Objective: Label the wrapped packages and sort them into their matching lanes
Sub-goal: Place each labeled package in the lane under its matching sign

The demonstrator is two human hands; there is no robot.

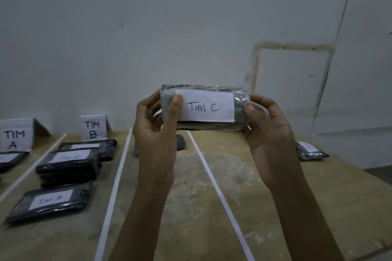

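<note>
A dark, film-wrapped package (240, 110) bearing a white paper label (204, 106) hand-lettered "Tim C" is held up above the surface (275, 207), label towards the camera. The left hand (152, 121) grips its left end with the thumb pressed on the label's edge, while the right hand (269, 125) clasps its right end, fingers curled behind. Below, between two white strips (216, 186), lies another dark package (181, 142), partly hidden by the left wrist. In the lane to the left, three labelled packages (51, 201) sit before a folded card reading "TIM B" (93, 128); farther left stands a "TIM A" card (16, 135) — and one more labelled package (310, 150) lies well apart near the surface's right edge.
</note>
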